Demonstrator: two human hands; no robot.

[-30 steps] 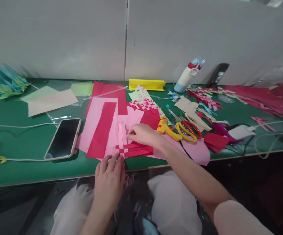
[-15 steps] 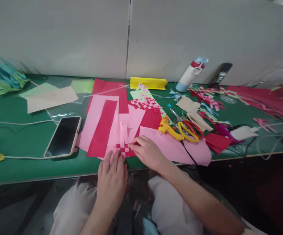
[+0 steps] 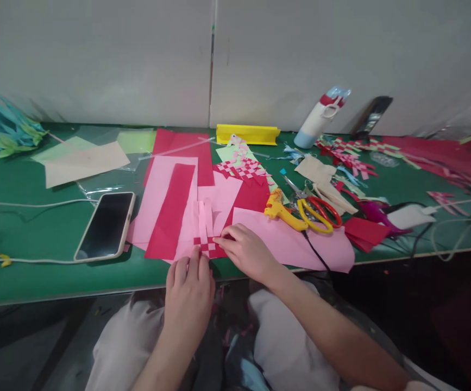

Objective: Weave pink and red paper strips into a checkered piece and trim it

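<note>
A small red-and-pink checkered paper weave [image 3: 206,247] lies near the front edge of the table, its loose pink strips [image 3: 203,217] pointing away from me and lifted a little. My left hand [image 3: 189,282] rests palm down at the near side of the weave, index finger stretched onto it and the other fingers slightly bent. Thumb and fingertips of my right hand [image 3: 245,250] pinch at the right end of a red strip [image 3: 214,240] in the weave. Pink paper [image 3: 184,217] and a broad red strip [image 3: 174,212] lie under and beside it.
A phone [image 3: 105,225] lies left. To the right are a yellow glue gun [image 3: 284,212], scissors [image 3: 314,214], a pink sheet [image 3: 251,220] and a white charger [image 3: 410,216]. Finished checkered pieces [image 3: 243,168], a yellow folded strip [image 3: 247,134] and a bottle [image 3: 319,119] stand farther back.
My left hand has shifted slightly to the right and down, with its fingers drawn back a little from the weave. The right hand keeps nearly the same place; the view has tilted slightly.
</note>
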